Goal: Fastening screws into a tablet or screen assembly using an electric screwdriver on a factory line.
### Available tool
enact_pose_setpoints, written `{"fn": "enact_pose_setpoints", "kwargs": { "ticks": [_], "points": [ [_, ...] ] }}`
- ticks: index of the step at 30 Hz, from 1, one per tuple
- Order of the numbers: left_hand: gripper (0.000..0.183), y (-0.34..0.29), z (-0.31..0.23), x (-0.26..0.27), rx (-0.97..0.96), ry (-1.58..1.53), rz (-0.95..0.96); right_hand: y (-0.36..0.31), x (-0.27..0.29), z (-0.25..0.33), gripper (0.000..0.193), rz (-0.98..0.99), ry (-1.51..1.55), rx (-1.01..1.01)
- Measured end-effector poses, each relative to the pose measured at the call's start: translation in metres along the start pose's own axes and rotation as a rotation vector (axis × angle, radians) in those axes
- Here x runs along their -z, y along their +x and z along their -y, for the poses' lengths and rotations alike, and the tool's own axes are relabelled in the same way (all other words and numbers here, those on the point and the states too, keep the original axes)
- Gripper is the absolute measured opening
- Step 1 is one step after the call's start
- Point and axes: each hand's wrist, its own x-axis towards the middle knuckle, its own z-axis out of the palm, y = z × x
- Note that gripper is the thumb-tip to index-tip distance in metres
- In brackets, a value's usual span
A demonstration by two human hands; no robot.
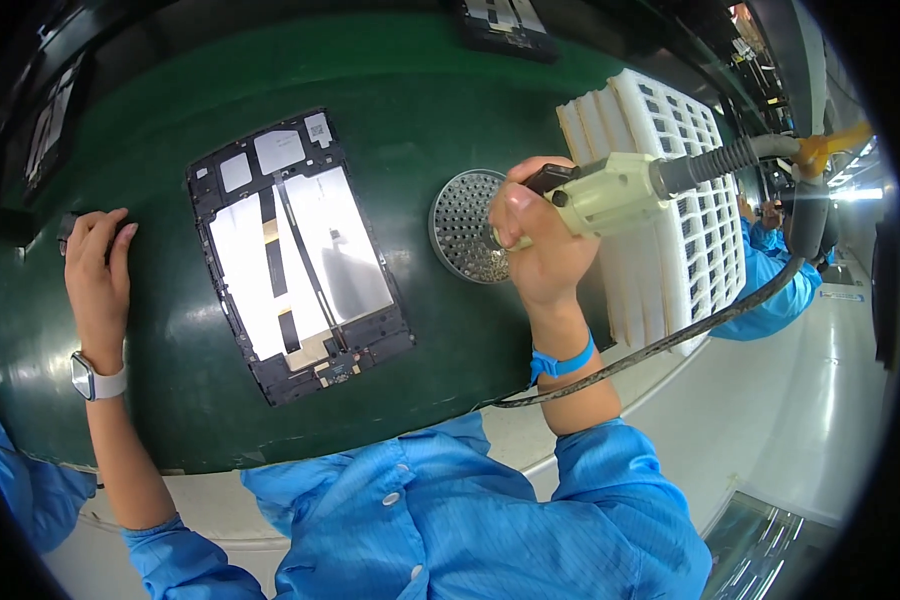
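My right hand [545,235] is closed around a pale green powered screwdriver [615,195] with a ribbed grey hose at its rear end. The tool's front end is hidden behind my fingers, over a round metal dish [452,220] with a grid of holes and small screws in it. Left of the dish, an opened tablet body [305,260] lies flat, black-framed with silvery panels and a dark cable down its middle. At the far left, my left hand [98,265] rests on the green mat, fingers loosely bent and apart, beside a small black object [67,230].
White foam grid trays [685,200] stand stacked right of the dish. A dark cable [660,345] sweeps across my right forearm. Other tablet bodies lie at the far edge [505,25] and far left [55,125]. Blue-sleeved people [770,285] are at both sides.
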Motion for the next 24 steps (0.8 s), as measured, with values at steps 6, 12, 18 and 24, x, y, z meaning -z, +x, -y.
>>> {"fn": "enact_pose_setpoints", "kwargs": {
  "ticks": [6, 12, 18, 24],
  "points": [
    [0.015, 0.021, -0.041, 0.004, 0.373, -0.563, -0.115, -0.003, -0.002, 0.007, 0.023, -0.02, -0.052, 0.077],
    [0.023, 0.093, -0.119, -0.015, 0.415, -1.036, 0.189, -0.006, 0.003, 0.012, 0.025, 0.013, -0.091, 0.119],
    [0.025, 0.118, -0.137, -0.068, 0.319, -0.849, 0.337, -0.008, 0.008, 0.013, 0.026, 0.0, -0.139, 0.14],
    [0.024, 0.116, -0.123, -0.087, 0.096, -0.675, 0.269, -0.005, 0.012, 0.019, 0.029, -0.01, -0.186, 0.162]
  ]
}}
